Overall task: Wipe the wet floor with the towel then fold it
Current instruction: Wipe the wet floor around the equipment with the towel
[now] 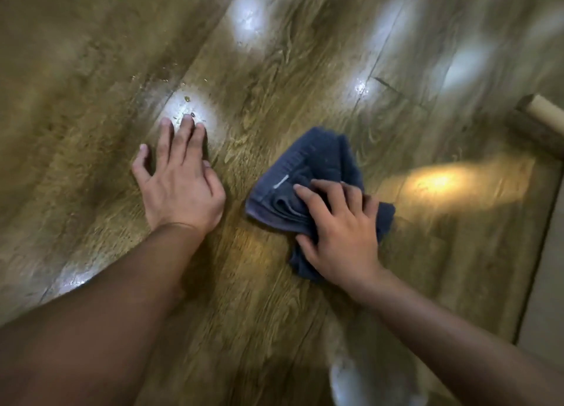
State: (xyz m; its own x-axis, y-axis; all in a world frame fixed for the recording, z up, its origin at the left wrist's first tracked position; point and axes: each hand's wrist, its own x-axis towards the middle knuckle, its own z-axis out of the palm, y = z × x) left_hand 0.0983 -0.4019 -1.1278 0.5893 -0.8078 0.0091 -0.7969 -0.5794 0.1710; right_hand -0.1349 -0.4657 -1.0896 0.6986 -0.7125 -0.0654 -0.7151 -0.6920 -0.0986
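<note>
Your right hand (338, 231) lies flat on top of the towel (308, 176), fingers spread and curled a little over the bunched cloth, pressing it against the floor (91, 70). The towel is dark blue, crumpled into loose folds with a thin pale stripe showing along one edge, and it sits on the wood-grain planks with most of its bulk reaching away from you beyond your fingertips. To the left of the towel, close but not touching it, your left hand (180, 179) is planted palm down on the bare floor, fingers spread and straight, holding nothing. Just past those left fingertips, further from the towel, small drops of water (186, 99) glint in a bright patch of reflected light. Off to the right of the towel, near the frame edge, a pale cylindrical piece (546, 109) sits against something darker; it is too blurred to tell what it is.
</note>
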